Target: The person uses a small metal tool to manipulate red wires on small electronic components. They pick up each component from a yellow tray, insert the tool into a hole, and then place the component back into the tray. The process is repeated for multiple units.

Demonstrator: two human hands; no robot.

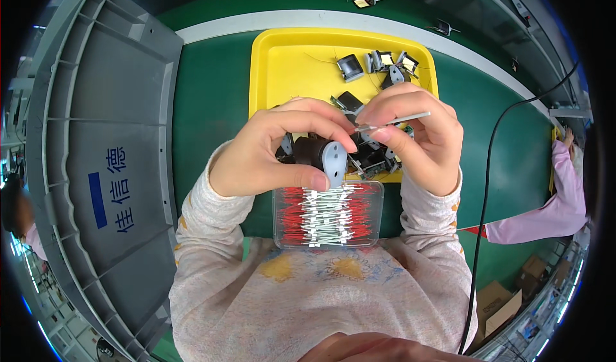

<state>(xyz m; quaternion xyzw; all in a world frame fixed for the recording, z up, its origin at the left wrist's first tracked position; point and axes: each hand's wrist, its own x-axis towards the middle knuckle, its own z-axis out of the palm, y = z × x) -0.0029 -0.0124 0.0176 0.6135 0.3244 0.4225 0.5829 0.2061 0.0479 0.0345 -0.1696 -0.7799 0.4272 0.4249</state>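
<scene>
Between the thumb and fingers of my left hand (276, 140) is a black cylindrical part with a pale grey end cap (334, 164), its cap with small dark holes turned to the right. My right hand (414, 134) pinches a thin whitish stick-like piece (409, 117), whose inner end lies close to my left fingertips. Both hands are over the near part of a yellow tray (282, 51), which carries several similar black and grey parts (350, 67), some with fine wires. Just below the hands, a clear box (380, 211) holds many red-and-white wire leads (327, 214).
A large grey plastic crate (122, 137) stands on edge at my left. The green table (471, 118) carries a black cable (491, 150) down the right side. Loose parts (364, 1) lie beyond the tray. At far right a person's pink sleeve (532, 224) shows, and cardboard boxes (504, 307) are below.
</scene>
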